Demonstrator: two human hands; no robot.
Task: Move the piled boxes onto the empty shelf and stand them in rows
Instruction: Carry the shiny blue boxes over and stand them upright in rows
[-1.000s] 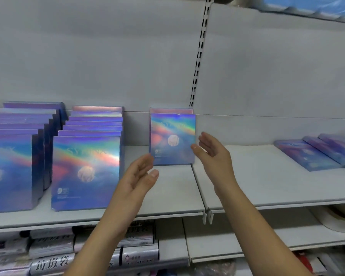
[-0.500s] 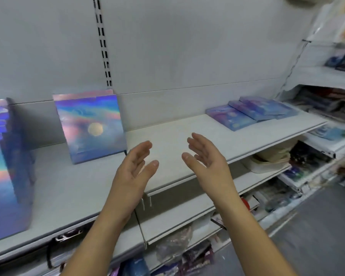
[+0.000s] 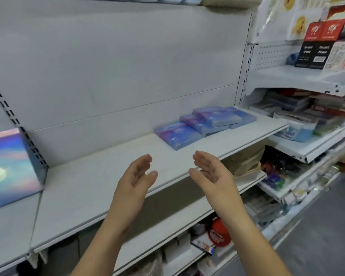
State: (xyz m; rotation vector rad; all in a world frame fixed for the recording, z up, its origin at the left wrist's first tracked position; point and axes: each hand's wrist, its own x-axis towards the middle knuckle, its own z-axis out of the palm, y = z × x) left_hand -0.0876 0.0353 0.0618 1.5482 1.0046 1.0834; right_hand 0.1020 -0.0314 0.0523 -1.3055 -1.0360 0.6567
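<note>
Several flat blue-purple boxes [image 3: 204, 124] lie piled and overlapping on the right part of the white shelf [image 3: 100, 176]. One iridescent box [image 3: 10, 168] with a moon picture stands upright at the left edge, leaning on the back wall. My left hand [image 3: 134, 179] and my right hand [image 3: 211, 172] hover over the shelf's front edge, palms facing each other, fingers relaxed, holding nothing. Both are nearer to me than the pile, which lies up and right of them.
A slotted upright [image 3: 242, 76] ends this shelf bay on the right. Beyond it, shelves hold red and black boxes [image 3: 319, 44] and mixed packets [image 3: 299, 116]. Lower shelves [image 3: 187, 220] carry a red item [image 3: 219, 234] and small goods. Grey floor [image 3: 317, 236] lies at the right.
The view has swung right: the standing box slid to the left edge and the flat pile came toward the middle. Both hands stayed empty and moved rightward along the shelf.
</note>
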